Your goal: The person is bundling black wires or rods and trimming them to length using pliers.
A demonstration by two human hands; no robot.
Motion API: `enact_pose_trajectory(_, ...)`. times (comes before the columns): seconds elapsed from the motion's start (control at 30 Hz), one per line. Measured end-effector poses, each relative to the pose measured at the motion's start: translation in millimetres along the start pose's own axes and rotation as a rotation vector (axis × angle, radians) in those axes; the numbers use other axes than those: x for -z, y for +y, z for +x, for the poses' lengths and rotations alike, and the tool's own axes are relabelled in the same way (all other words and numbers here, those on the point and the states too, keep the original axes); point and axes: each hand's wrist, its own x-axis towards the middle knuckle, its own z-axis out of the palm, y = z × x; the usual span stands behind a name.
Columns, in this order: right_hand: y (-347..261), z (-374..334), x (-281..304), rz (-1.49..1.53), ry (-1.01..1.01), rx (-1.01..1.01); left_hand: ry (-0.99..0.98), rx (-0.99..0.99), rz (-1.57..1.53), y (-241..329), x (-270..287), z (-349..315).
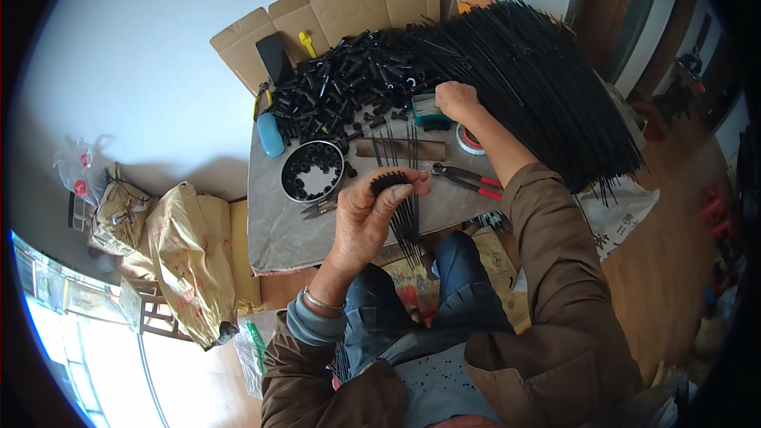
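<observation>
My left hand [363, 218] is raised over the near part of the table, thumb and fingers closed on a row of small black ridged pieces [388, 181]. Under and beyond it lie several thin black rods [406, 223], some crossing a brown wooden block [424, 149]. I reach forward with my right hand [457, 100] to a small green box [430, 116] of pale thin pieces. Its fingers are curled at the box's edge, and what they grip, if anything, is hidden. Near it are a roll of tape [469, 140] and red-handled pliers [468, 177].
A round bowl [285, 182] holds black rings. Black plastic pieces [341, 83] are heaped behind it. Long black rods [539, 87] cover the table's right side. Folded cardboard [345, 1] stands at the back. A blue case [270, 135] and yellow-handled pliers [268, 97] lie at the left.
</observation>
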Motion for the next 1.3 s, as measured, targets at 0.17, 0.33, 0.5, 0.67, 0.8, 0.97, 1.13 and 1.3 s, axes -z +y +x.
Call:
enact_pose_trajectory(0.17,7,10,-12,-0.137,0.023,0.049,0.005,0.011,-0.006,2,0,2)
enact_pose_trajectory(0.33,1,8,2,-0.093,-0.090,0.039,0.005,0.006,-0.004,0,1,0)
enact_pose_trajectory(0.5,10,8,-3,-0.135,-0.034,0.113,0.029,0.061,0.015,1,-3,-1)
enact_pose_trajectory(0.67,6,8,1,-0.109,-0.136,0.085,0.042,0.075,-0.018,3,-2,-2)
enact_pose_trajectory(0.8,12,5,-5,-0.158,-0.002,0.200,0.019,0.070,0.009,5,-3,0)
enact_pose_trajectory(0.97,13,-1,7,-0.093,0.064,0.235,0.019,0.059,-0.036,1,0,0)
enact_pose_trajectory(1.13,-13,-27,49,0.562,0.519,0.146,0.014,0.053,-0.042,1,0,2)
enact_pose_trajectory(1.3,-77,-131,129,0.937,0.398,0.608,0.012,0.041,-0.041,-1,2,1)
